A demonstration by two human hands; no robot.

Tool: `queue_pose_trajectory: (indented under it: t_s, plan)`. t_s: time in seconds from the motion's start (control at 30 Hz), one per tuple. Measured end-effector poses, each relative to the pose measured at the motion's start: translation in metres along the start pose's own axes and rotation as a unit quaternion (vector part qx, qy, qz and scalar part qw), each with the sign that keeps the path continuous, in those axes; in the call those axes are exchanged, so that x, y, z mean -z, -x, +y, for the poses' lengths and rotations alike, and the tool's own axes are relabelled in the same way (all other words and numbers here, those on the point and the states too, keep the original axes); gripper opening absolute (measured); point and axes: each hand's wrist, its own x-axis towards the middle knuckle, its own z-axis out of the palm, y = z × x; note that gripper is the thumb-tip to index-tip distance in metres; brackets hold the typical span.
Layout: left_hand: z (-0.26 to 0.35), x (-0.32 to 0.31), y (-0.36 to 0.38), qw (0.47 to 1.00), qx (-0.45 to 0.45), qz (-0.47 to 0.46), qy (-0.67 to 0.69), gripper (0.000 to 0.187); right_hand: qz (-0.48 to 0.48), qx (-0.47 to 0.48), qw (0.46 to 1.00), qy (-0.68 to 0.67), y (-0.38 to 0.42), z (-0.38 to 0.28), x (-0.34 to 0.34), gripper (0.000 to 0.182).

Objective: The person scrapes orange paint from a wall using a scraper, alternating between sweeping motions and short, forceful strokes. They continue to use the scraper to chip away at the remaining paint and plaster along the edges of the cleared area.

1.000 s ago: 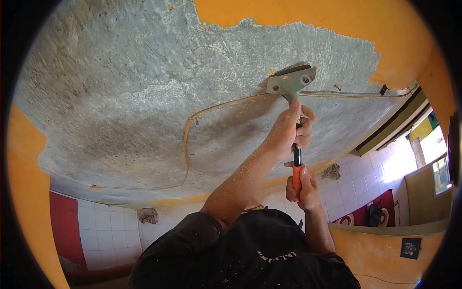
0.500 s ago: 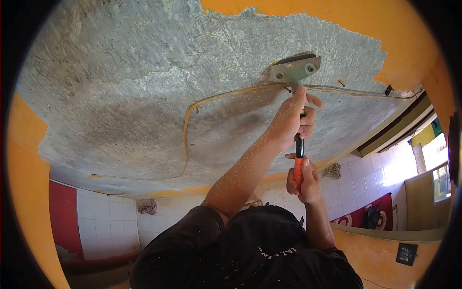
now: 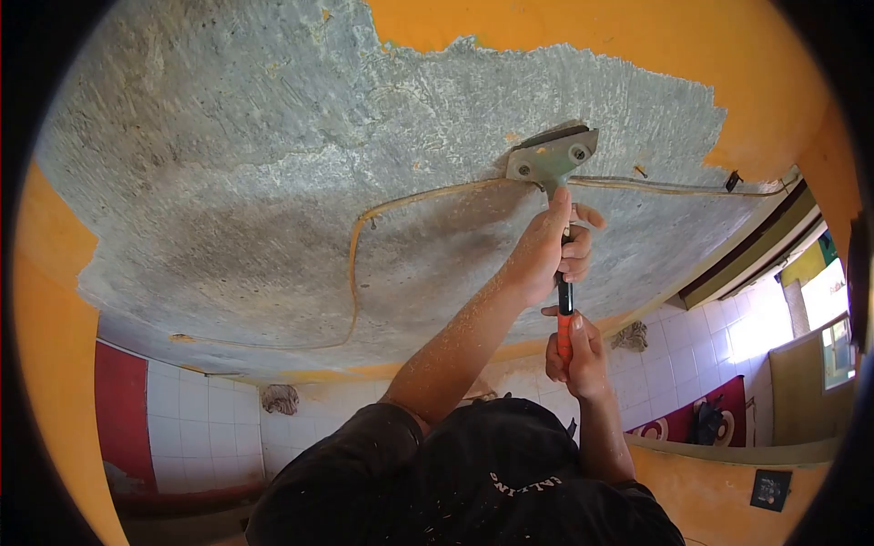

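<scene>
The left hand (image 3: pixel 546 241) is closed around the neck of a wide-bladed scraper (image 3: pixel 552 164), its thumb laid straight up toward the metal head, its index finger standing loose to the right and the remaining fingers curled about the black shaft (image 3: pixel 566 298). Nearer, the right hand (image 3: pixel 577 353) is wrapped round the orange grip (image 3: pixel 564 335) at the handle's end, thumb pressed along it. The scraper's head, with two round screws showing, lies against the rough grey wall (image 3: pixel 273 223), right of the middle, its blade edge pointing to the far side. A thin cable (image 3: pixel 353 264) runs up to the head from the left, and more wire leads away on its right, just beside a nail (image 3: pixel 641 171). Pale specks cover the left forearm (image 3: pixel 460 332) and dot the black shirt (image 3: pixel 382 496). Farther off, orange paint (image 3: pixel 637 36) borders the grey in a ragged line; white tiles (image 3: pixel 208 423) and a red panel (image 3: pixel 121 414) sit near left, a dark square plate (image 3: pixel 771 490) near right.
</scene>
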Motion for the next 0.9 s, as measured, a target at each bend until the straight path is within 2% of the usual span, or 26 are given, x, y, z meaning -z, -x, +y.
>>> queue_pose_trajectory:
  t_s: [0.2, 0.27, 0.9]
  plan:
    - [0.006, -0.001, 0.002, 1.000, -0.010, -0.018, 0.004, 0.069, 0.003, 0.029, 0.999, 0.018, -0.001, -0.002, -0.001, 0.051]
    - [0.003, 0.001, 0.004, 1.000, -0.005, -0.018, 0.005, 0.069, -0.012, 0.000, 1.000, 0.025, 0.001, 0.001, 0.001, 0.051]
    - [0.002, -0.004, 0.005, 1.000, -0.007, 0.023, 0.003, 0.069, -0.007, -0.013, 1.000, 0.026, 0.003, -0.002, 0.000, 0.051]
